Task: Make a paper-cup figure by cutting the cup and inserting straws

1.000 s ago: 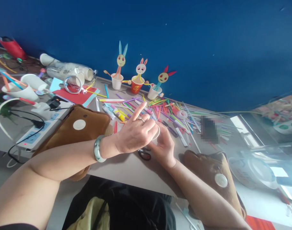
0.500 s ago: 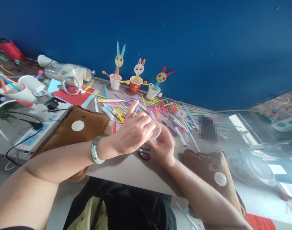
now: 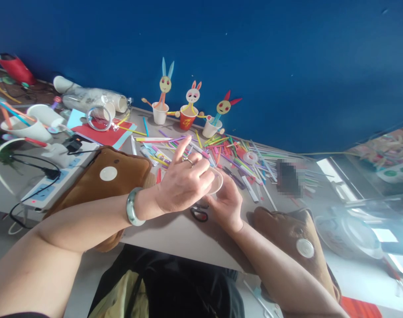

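Note:
A white paper cup is between my two hands over the table's front part, its round rim turned toward me and its body mostly hidden. My right hand is closed around the cup's right side, thumb near the rim. Over the cup's left side curl the fingers of my left hand; its index finger points up and its thumb is hidden. Scissors lie on the table just below my hands. Behind stand three rabbit figures in paper cups: one with blue ears, one with pink ears, one with red ears.
Coloured sticks and pens lie scattered behind my hands, with a tape roll. Brown cushions flank me, one left, one right. A power strip with cables, red paper and stacked cups are at left.
Both hands keep their grip on the paper cup, with only a slight shift of the fingers. The rabbit figures and the other things stay where they were.

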A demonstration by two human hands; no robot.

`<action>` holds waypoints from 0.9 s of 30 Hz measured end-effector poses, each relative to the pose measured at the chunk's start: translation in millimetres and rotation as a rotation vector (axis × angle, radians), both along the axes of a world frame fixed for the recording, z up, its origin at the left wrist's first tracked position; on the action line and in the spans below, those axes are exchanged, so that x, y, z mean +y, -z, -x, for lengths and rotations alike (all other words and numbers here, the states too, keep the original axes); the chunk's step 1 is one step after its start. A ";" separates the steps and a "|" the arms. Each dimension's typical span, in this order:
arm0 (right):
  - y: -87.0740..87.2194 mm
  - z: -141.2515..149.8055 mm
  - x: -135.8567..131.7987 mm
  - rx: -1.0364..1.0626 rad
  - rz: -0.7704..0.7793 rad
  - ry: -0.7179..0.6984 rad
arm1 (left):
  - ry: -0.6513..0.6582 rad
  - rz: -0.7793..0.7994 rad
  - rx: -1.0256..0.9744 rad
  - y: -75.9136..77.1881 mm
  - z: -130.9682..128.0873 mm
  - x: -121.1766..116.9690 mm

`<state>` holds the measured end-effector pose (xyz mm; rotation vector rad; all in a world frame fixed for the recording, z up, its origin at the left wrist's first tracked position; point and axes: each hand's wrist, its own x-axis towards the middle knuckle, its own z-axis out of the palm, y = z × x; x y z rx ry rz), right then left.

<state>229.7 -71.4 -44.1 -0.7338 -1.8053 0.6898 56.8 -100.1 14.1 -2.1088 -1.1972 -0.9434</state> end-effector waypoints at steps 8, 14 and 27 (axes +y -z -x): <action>4.6 -2.4 0.6 0.001 0.021 0.000 | 0.014 0.064 -0.007 -2.2 0.6 -1.1; 5.7 -3.9 -0.6 -0.003 0.031 -0.017 | 0.042 0.118 -0.021 -5.8 0.8 -2.0; 0.1 -4.2 -1.0 -0.060 0.003 0.006 | 0.042 0.198 0.001 -4.0 0.0 -1.9</action>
